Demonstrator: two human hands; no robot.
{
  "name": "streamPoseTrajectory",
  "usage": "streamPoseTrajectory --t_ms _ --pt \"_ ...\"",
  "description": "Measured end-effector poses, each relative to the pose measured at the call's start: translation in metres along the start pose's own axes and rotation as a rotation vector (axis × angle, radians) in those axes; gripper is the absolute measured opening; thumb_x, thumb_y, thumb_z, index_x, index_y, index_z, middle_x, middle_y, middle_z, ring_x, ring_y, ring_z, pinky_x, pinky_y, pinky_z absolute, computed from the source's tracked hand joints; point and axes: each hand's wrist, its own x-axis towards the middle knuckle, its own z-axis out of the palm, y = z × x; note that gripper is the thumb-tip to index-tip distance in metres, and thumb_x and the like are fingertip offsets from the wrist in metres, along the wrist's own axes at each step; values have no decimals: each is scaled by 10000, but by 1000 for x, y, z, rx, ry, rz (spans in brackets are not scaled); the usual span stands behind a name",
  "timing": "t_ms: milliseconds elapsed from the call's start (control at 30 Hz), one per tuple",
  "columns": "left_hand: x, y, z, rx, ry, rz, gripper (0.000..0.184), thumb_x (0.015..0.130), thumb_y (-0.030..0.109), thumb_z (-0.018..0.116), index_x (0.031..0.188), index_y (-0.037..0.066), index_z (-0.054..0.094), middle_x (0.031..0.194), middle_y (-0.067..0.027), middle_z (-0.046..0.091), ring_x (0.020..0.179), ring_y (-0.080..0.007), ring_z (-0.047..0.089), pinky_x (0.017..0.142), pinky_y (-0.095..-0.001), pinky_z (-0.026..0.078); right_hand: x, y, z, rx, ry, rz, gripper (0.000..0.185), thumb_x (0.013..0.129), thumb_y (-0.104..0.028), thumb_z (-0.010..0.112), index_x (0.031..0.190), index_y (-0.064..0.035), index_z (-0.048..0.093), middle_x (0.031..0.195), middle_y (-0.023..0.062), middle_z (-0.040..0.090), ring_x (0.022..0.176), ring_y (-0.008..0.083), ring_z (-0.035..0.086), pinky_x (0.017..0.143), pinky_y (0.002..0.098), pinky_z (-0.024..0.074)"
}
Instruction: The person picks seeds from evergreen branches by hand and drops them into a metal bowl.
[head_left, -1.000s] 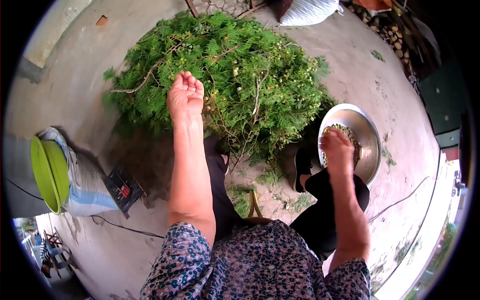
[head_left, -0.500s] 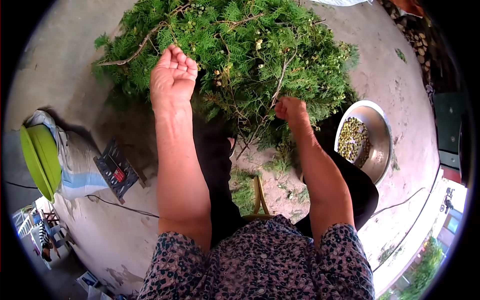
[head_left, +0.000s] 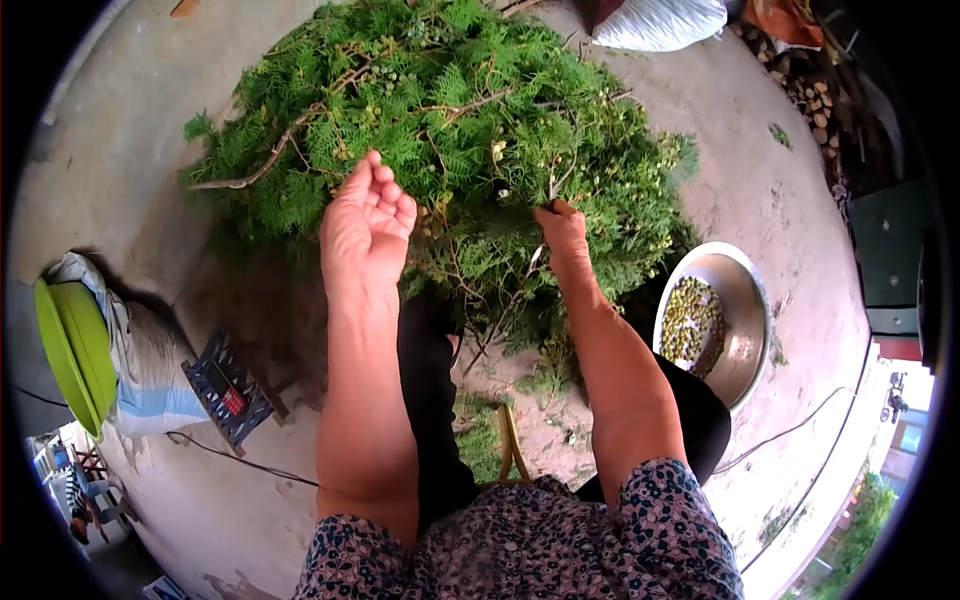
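A large heap of green leafy branches [head_left: 470,130] lies on the floor in front of me. My left hand [head_left: 370,220] is palm up at the near left of the heap, its fingers curled inward; anything between the fingertips is too small to tell. Over the middle right of the heap, my right hand [head_left: 564,232] has its fingers closed at a thin branch [head_left: 565,175]. A metal basin [head_left: 745,330] stands right of the heap, with small green-yellow cones [head_left: 692,320] in its bottom.
At the left, a lime green tub [head_left: 80,350] leans against a white sack [head_left: 150,370], beside a dark plastic crate [head_left: 228,390]. A cable runs over the floor. Stacked firewood [head_left: 815,105] and a white bag [head_left: 660,22] lie at the back right.
My right hand has moved from the metal basin to the branches and closed at a thin branch. My left hand stays near the left of the heap. The view has shifted somewhat.
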Motion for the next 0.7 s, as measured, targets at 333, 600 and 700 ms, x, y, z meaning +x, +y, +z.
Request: streamPoseTrajectory --t_ms 333,600,700 --pt "-1 -15 4 -72 42 2 84 819 151 618 837 72 597 707 -5 578 580 -102 519 554 -242 442 -64 -134 -52 258 -44 -199 178 797 -51 590 956 25 617 743 -11 580 674 80 471 611 224 358" --pt "-28 -55 38 259 -140 101 99 821 156 616 862 66 618 713 -30 625 552 -84 559 487 -208 460 -93 -161 -84 371 12 -302 163 838 -50 547 969 33 597 778 30 599 706 94 527 667 222 402" --pt "-29 -80 53 498 -216 114 125 822 140 611 910 53 627 778 -60 646 614 -96 588 487 -205 467 -100 -156 -87 605 -120 -209 129 846 -40 545 948 24 592 769 28 585 726 112 550 686 232 428"
